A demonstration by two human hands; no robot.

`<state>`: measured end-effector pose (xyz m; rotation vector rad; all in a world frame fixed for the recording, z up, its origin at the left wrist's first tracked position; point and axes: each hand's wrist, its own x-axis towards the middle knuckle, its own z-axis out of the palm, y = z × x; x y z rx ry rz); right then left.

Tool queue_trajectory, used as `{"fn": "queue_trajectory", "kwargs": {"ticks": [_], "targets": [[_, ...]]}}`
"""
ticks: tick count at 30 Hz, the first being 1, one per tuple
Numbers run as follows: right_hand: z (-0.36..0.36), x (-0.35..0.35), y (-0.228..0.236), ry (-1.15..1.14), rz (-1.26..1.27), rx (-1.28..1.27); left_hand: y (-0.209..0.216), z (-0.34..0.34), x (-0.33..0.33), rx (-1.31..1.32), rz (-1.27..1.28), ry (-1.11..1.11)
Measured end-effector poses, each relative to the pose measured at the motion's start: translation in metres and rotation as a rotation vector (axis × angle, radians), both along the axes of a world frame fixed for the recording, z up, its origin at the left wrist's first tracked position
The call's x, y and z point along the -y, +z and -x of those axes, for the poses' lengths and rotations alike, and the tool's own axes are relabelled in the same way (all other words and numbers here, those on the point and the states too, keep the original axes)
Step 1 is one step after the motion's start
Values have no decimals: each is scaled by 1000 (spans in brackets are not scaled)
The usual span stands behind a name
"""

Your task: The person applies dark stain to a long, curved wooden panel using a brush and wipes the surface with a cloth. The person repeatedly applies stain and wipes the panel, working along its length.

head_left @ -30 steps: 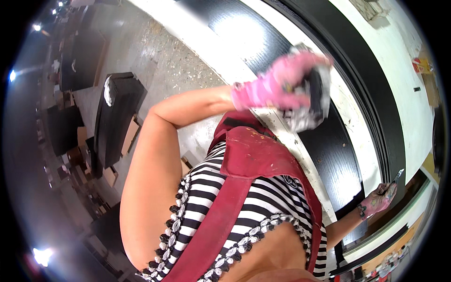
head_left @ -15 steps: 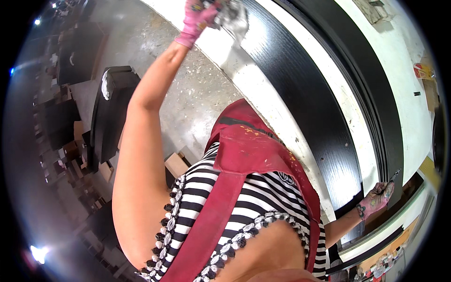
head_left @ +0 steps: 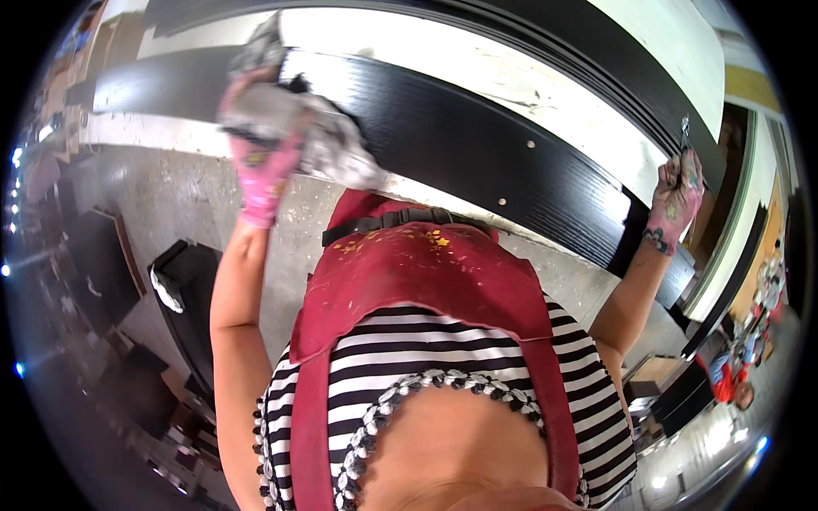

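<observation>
My left hand (head_left: 266, 166), in a pink patterned glove, is closed on a crumpled grey-white rag (head_left: 336, 145) over the left part of a glossy black board (head_left: 443, 123). The hand is smeared by motion, and the rag hides the board's surface beneath it. To the right, my right hand (head_left: 676, 203), in a stained pink glove, has its fingers pinched round a slim tool with a shiny tip (head_left: 685, 129). Its exact kind is too small to tell. That hand is beside the right end of the black boards. Two small pale dots show on the board's face.
More long black strips (head_left: 545, 53) lie beyond, with a white, marked worktop (head_left: 477, 72) between. At the left, a black piece (head_left: 192, 289) with white wrapping stands on the concrete floor (head_left: 162, 192). Another person (head_left: 733, 383) in red is far off at the lower right.
My view has turned toward the boards. The left hand has swung lower and to the left in view with the rag, and the right hand appears higher, still pinching the slim tool.
</observation>
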<state>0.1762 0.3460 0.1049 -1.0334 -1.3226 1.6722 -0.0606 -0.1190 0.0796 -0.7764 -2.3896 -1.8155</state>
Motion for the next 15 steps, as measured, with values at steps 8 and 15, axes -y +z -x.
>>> {"fn": "queue_trajectory", "kwargs": {"ticks": [8, 15], "targets": [[-3, 3, -3, 95, 46, -197, -5, 134, 110, 186, -55, 398], [-5, 1, -9, 189, 31, -228, 13, 16, -50, 151, 140, -231]]}}
